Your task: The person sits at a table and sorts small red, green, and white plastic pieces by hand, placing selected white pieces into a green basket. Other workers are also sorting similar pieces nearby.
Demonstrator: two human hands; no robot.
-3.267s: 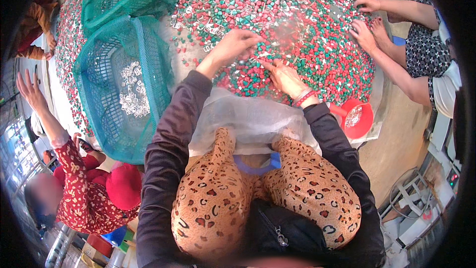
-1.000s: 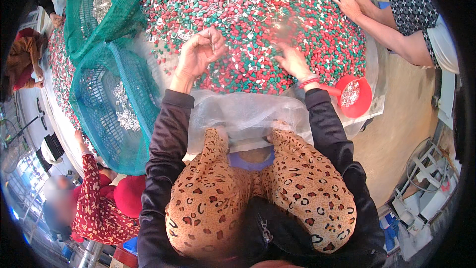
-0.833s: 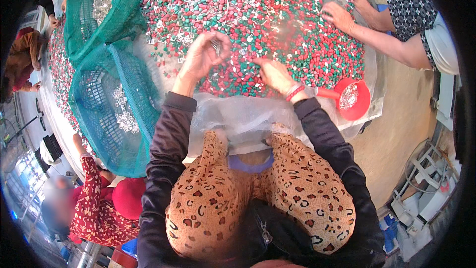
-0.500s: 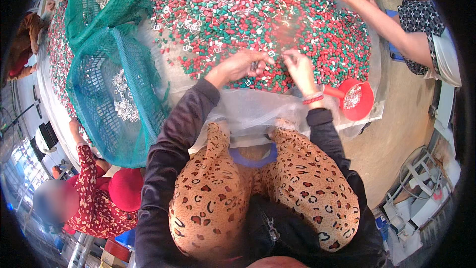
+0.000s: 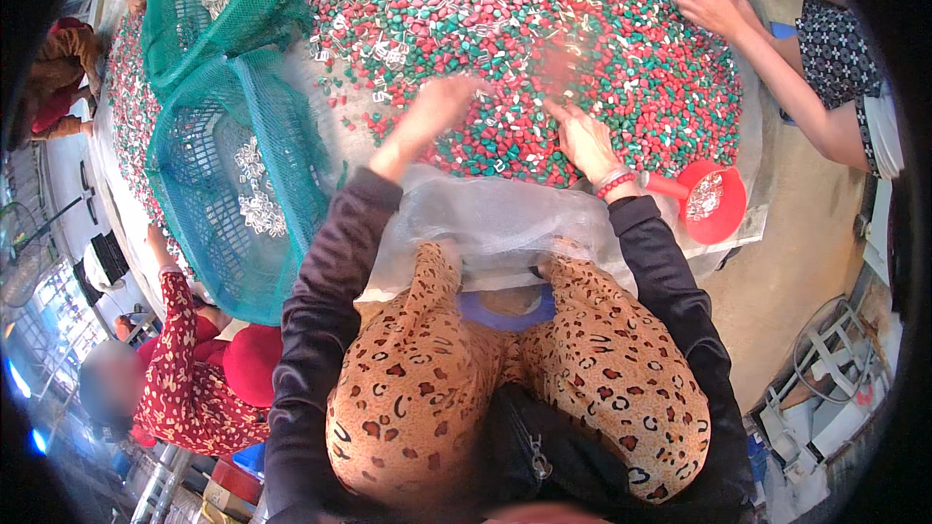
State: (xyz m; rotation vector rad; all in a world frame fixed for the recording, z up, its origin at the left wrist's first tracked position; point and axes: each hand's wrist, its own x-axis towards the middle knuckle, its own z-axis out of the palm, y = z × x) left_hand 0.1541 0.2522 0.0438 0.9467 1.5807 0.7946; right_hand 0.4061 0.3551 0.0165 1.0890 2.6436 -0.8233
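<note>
pale pieces (image 5: 262, 214) — some in basket (image 5: 216, 281), scoop (image 5: 730, 220); many amid coloured bits (image 5: 660, 141) | left hand (image 5: 442, 109) curled, right hand (image 5: 585, 141) pointing — openness, grips unclear

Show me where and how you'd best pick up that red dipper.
Probably by its handle, the right hand coming from the left: the handle juts left from the round cup, ending near that hand's wrist. Keep it level; the cup holds small pale pieces.

Left fingers (image 5: 470, 87) blurred, grip unclear
</note>
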